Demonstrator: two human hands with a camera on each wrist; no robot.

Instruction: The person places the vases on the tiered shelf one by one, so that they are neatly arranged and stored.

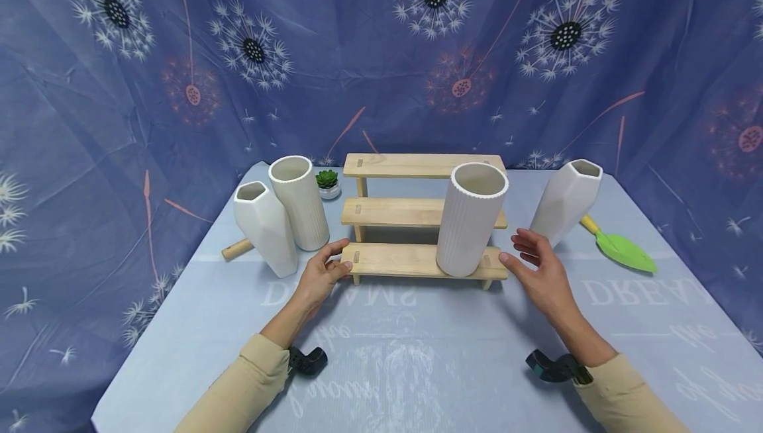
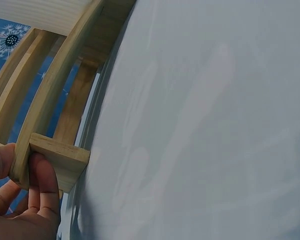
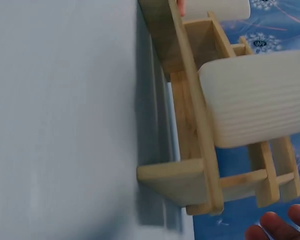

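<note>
A three-tier wooden shelf [image 1: 393, 259] stands on the table with a ribbed white vase [image 1: 469, 228] upright on the right part of its lowest board. My left hand [image 1: 318, 279] pinches the left end of that board, thumb on one face and fingers on the other, as the left wrist view shows at the board end [image 2: 21, 162]. Off the shelf's right end is my right hand [image 1: 541, 279], fingers relaxed and apart, holding nothing. Its fingertips [image 3: 275, 225] appear at the lower right of the right wrist view, away from the wood.
Left of the shelf are a faceted white vase [image 1: 268, 231], another ribbed vase [image 1: 304, 208], a small potted succulent [image 1: 328, 185] and a wooden handle [image 1: 237, 249]. To the right, a tilted-looking faceted vase [image 1: 563, 201] stands near a green trowel [image 1: 626, 251]. A blue dandelion-print cloth [image 1: 369, 62] hangs behind.
</note>
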